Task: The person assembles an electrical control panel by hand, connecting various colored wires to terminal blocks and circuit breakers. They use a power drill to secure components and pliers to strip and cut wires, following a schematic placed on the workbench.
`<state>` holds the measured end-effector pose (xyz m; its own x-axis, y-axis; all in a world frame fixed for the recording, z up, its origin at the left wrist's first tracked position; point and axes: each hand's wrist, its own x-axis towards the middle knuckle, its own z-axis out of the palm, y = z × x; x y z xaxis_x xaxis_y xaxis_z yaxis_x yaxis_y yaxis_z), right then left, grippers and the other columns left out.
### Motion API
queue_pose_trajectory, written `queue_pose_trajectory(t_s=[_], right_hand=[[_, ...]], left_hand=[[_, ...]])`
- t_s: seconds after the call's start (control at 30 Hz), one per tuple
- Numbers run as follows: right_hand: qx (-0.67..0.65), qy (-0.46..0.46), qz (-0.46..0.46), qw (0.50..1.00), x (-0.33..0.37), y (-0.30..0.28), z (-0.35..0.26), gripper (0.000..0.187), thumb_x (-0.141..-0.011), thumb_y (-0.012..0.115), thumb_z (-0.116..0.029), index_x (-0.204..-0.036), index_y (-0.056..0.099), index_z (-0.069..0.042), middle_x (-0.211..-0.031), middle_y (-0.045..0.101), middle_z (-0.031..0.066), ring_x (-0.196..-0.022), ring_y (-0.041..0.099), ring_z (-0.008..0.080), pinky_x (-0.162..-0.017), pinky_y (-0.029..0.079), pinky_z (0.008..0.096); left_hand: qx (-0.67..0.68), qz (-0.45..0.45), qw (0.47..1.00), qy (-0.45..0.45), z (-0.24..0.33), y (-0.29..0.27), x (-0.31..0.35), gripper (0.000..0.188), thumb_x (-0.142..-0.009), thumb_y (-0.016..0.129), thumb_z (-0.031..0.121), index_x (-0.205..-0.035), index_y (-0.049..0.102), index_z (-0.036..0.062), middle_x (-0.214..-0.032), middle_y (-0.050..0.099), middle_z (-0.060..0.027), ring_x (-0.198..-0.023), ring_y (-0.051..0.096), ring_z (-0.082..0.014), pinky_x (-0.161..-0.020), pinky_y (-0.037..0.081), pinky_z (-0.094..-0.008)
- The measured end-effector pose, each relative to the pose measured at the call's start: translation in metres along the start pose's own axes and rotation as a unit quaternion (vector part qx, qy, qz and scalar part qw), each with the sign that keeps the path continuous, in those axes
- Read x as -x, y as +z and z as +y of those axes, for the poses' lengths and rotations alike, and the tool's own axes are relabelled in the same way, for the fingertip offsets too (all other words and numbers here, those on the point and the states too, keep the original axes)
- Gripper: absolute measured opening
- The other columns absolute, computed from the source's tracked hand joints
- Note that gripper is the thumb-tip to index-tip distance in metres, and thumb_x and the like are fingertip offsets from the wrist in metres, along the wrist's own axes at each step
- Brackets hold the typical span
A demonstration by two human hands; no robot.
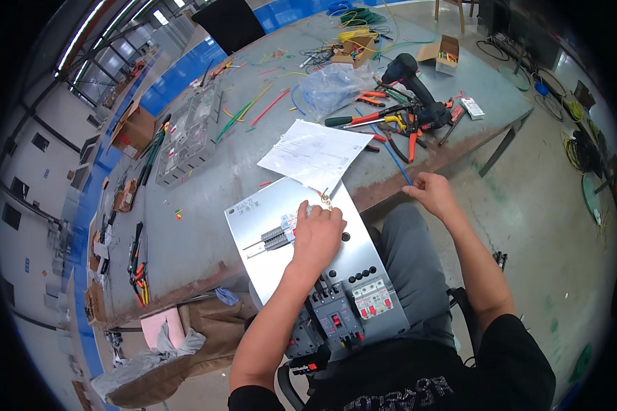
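Observation:
A silver metal mounting panel (264,219) lies tilted across my lap, against the table edge. Over its upper part is my left hand (319,236), fingers bent down around something mostly hidden, beside a rail with grey terminal blocks (276,238). A small brass-coloured piece (327,201) shows at its fingertips. Past the panel's right side, my right hand (435,195) pinches the end of a blue wire (394,161), which runs back toward the tools. Lower on the panel sit a dark moulded-case breaker (335,319) and a white breaker with red switches (373,299).
Printed sheets (315,152) overlap the panel's far edge. Pliers and cutters (411,133) crowd around a black cordless drill (418,89) at the right. A clear plastic bag (332,89), loose wires (250,109) and a transparent case (188,137) lie farther back.

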<state>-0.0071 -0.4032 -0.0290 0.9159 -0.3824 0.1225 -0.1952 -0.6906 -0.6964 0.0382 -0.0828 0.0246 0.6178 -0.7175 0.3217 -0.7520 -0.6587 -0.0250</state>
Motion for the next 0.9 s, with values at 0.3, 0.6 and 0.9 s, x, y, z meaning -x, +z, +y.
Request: queue_pose_trajectory(t_s=[0.3,0.6,0.9], right_hand=[[-0.329,0.125,-0.230,0.908,0.037,-0.007,0.000,0.035,-0.096,0.076,-0.026,-0.071,0.065,-0.005,-0.065,0.062,0.0010,-0.056,0.060,0.0098,-0.053,0.047,0.0270],[-0.448,0.206,-0.406,0.769,0.116,-0.041,0.016,0.021,-0.096,0.073,-0.017,-0.082,0.069,-0.003,-0.074,0.066,0.0042,-0.064,0.065,0.0133,-0.061,0.050,0.0277],[-0.493,0.107,-0.500,0.704,0.162,-0.044,-0.003,0.016,-0.093,0.077,-0.010,-0.084,0.072,0.003,-0.081,0.066,0.0090,-0.071,0.063,0.0166,-0.065,0.050,0.0297]], left_hand=[[0.045,-0.036,0.998,-0.029,0.002,-0.010,-0.004,0.026,-0.094,0.073,0.030,-0.092,0.071,0.0045,-0.092,0.074,-0.0168,-0.100,0.068,-0.0357,-0.113,0.040,-0.0619],[-0.001,-0.032,0.999,-0.042,0.000,0.003,-0.012,0.035,-0.091,0.077,0.038,-0.085,0.075,0.0044,-0.089,0.073,-0.0143,-0.099,0.068,-0.0326,-0.110,0.042,-0.0591],[-0.013,-0.021,1.000,0.018,-0.008,0.005,-0.005,0.034,-0.090,0.077,0.039,-0.088,0.074,0.0050,-0.090,0.074,-0.0142,-0.099,0.068,-0.0319,-0.109,0.045,-0.0566]])
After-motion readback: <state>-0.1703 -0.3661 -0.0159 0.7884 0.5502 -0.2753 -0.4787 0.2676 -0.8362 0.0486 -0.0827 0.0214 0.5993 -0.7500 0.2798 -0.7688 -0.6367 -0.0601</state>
